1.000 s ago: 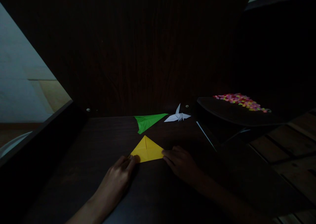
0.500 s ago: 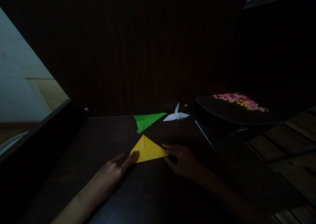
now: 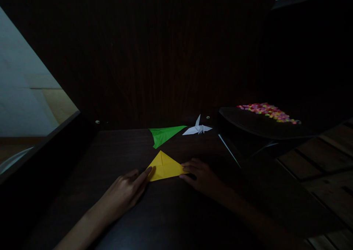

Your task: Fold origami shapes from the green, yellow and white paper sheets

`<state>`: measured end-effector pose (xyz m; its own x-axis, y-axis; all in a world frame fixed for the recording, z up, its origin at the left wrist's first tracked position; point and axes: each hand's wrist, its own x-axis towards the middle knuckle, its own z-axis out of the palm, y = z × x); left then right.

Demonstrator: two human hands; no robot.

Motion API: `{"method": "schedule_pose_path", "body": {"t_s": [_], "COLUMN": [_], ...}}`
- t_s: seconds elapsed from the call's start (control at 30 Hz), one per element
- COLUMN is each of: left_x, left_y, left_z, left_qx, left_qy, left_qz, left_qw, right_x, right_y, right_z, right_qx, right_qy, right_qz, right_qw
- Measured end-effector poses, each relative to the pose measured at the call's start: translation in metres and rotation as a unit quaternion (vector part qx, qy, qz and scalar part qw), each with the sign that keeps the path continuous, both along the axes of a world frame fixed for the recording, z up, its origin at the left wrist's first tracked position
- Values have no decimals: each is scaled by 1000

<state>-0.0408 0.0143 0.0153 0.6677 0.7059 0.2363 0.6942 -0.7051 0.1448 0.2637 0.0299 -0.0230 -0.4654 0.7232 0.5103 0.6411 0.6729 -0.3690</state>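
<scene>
Yellow paper triangle (image 3: 164,167) flat on desk (image 3: 116,150), apex pointing far, long edge left-right, left hand (image 3: 125,191) and right hand (image 3: 201,174) pressing corners, grip flat, unclosed

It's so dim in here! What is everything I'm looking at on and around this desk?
Folded yellow paper: one, yellow, triangle lying flat on the desk near its front, between the two hands.
Folded green paper: one, green, long pointed shape behind the yellow one.
Paper crane: one, white, at the back of the desk, right of the green paper.
Small bright pieces: a heap, pink, yellow and red, on a dark raised surface at right; too small to tell what they are.
Desk: one, dark wood, with a tall back panel.
Left hand: one, fingers touching the yellow paper's left corner.
Right hand: one, fingers on its right corner.
</scene>
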Motion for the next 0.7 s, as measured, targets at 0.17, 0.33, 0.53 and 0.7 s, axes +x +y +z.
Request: {"method": "schedule_pose_path", "body": {"t_s": [0.17,0.33,0.53,0.7], "left_x": [-3,-5,-6,-4], "left_y": [0,-2,-2,-3], "left_z": [-6,-8,-5,-5], "left_qx": [30,57,86,111], "left_qy": [41,57,61,35], "left_qz": [-19,-37,-35,-14], "left_qw": [999,996,994,993], "right_x": [0,-3,-7,-8], "right_y": [-1,-4,-6,-6], "right_z": [5,8,11,13], "right_qx": [37,71,73,78], "right_qy": [-32,-53,-43,2], "right_qz": [5,-3,-16,-18], "right_qw": [999,996,996,997]}}
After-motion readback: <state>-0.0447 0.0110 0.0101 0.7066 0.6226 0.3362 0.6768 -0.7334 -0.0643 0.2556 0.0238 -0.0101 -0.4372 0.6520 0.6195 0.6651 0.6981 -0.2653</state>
